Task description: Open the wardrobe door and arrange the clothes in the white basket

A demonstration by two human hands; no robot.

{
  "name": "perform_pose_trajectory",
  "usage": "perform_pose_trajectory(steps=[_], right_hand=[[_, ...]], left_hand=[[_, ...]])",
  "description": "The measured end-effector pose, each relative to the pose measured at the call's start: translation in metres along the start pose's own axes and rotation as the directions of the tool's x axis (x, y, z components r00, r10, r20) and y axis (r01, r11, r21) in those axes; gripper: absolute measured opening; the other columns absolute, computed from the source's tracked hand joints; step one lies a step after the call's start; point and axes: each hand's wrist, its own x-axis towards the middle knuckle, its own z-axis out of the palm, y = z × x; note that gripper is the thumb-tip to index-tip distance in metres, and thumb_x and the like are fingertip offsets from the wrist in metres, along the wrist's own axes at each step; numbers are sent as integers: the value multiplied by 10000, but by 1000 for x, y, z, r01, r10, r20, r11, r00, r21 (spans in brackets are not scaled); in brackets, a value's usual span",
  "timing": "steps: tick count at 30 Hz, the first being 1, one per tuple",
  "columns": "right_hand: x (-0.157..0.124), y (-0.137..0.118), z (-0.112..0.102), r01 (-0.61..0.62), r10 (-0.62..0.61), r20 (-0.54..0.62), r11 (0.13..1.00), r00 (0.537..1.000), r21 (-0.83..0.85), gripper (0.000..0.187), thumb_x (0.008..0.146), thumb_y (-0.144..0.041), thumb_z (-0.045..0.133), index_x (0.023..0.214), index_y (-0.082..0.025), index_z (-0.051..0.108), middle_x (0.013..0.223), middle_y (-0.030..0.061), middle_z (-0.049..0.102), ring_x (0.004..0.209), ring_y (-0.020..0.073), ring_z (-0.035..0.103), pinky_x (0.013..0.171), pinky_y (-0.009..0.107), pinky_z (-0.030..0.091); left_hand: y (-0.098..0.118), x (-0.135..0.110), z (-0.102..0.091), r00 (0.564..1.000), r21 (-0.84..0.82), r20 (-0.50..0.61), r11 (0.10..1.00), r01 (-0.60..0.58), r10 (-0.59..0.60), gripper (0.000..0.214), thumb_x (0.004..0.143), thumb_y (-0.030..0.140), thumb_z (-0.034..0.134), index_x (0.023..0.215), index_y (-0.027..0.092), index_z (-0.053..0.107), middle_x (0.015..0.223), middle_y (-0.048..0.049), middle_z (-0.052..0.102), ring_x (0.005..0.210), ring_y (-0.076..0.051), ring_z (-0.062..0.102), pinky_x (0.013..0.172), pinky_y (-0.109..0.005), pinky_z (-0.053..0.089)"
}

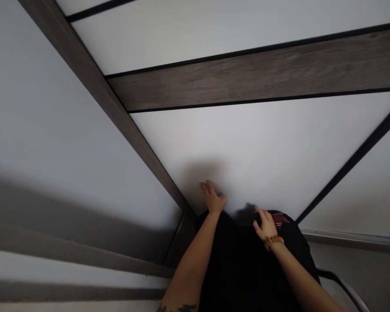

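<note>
Head view, clock read from picture centre: your left hand (213, 201) sits just below centre, toward 5 o'clock, before the white panel (263, 151); fingers spread wide, contact with the panel unclear. A small grey spot by your left thumb is too blurred to identify. Your right hand (266, 224) is at 4 o'clock, fingers slightly bent, thumb apart, beaded bracelet (274, 243) on the wrist. Dark tuft (245, 213), blurred, lies between your hands, on the 9 to 10 o'clock side of your right fingers; whether they grip it can't be made out. Red patterned patch (281, 220) shows just past your right hand, at its 3 o'clock. Your black clothing (247, 271) fills 5 o'clock. Surroundings: wood band (253, 71) between 1 and 2 o'clock, wood post (130, 136) toward 10, grey wall (52, 130) at 9, floor rail (351, 239) and curved bar (344, 287) toward 4.
</note>
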Motion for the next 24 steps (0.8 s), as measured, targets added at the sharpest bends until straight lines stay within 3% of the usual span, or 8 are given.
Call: perform_pose_trajectory(steps=[2, 4, 5, 7, 11, 16, 20, 24], right_hand=[[14, -7, -20, 79, -95, -308, 995, 947, -66, 625, 903, -320, 534, 1511, -177, 536, 1566, 208, 471, 1464, 373, 459, 1179, 595, 418], [31, -18, -45, 139, -220, -538, 972, 813, -188, 677, 903, -362, 581, 1548, -176, 499, 1676, 223, 298, 1532, 437, 351, 1185, 660, 389], [39, -25, -57, 155, -277, -587, 956, 761, -251, 712, 898, -380, 612, 1572, -191, 477, 1724, 209, 198, 1563, 462, 283, 1193, 680, 369], [56, -39, -78, 167, -368, -604, 917, 707, -362, 784, 884, -414, 666, 1611, -228, 439, 1775, 167, 31, 1598, 502, 164, 1205, 713, 329], [78, -52, -92, 129, -425, -578, 867, 697, -482, 888, 877, -456, 687, 1674, -272, 342, 1790, 135, -102, 1602, 555, 45, 1177, 775, 298], [83, -30, -86, 52, -435, -589, 831, 681, -555, 910, 905, -472, 653, 1706, -306, 253, 1797, 149, -46, 1597, 539, 121, 1159, 795, 284], [80, -14, -88, 36, -434, -570, 816, 697, -577, 933, 893, -506, 661, 1705, -285, 258, 1794, 170, -31, 1595, 531, 147, 1162, 771, 298], [76, -11, -94, 25, -424, -566, 815, 707, -579, 915, 880, -500, 666, 1690, -274, 303, 1788, 188, 33, 1582, 534, 182, 1146, 761, 321]], left_hand=[[-1, -1, 0, 1000, 2, 10, 1000, -11, 11, 1171, 734, 237, 734, 1703, 146, 83, 1782, -244, -1, 1651, -394, -26, 1332, -578, 146], [-1, -1, -1, 1000, 0, 20, 1000, -15, 15, 1185, 719, 235, 745, 1706, 174, 91, 1789, -224, 10, 1653, -397, -9, 1330, -583, 150], [0, -1, -2, 1000, -1, 23, 1000, -15, 15, 1191, 710, 235, 750, 1706, 182, 99, 1791, -215, 13, 1653, -400, -3, 1331, -581, 152], [3, -2, -2, 999, -4, 26, 1000, -20, 20, 1194, 699, 236, 758, 1706, 173, 118, 1791, -215, 16, 1652, -411, 10, 1332, -573, 158], [8, -8, -4, 999, 21, 43, 999, -31, 30, 1143, 716, 238, 747, 1696, 139, 165, 1782, -244, 54, 1648, -425, 87, 1318, -568, 219], [-4, -3, -30, 996, 107, 23, 991, -84, 82, 990, 767, 234, 706, 1659, 141, 288, 1736, -246, 263, 1609, -400, 282, 1284, -567, 306], [-30, 35, -74, 979, 115, -164, 988, -99, 117, 964, 775, 269, 745, 1625, 98, 325, 1702, -262, 328, 1610, -390, 282, 1298, -560, 282], [-49, 88, -115, 921, 15, -389, 999, 38, -29, 1033, 806, 375, 790, 1640, 77, 258, 1725, -294, 248, 1631, -394, 221, 1307, -568, 254]])
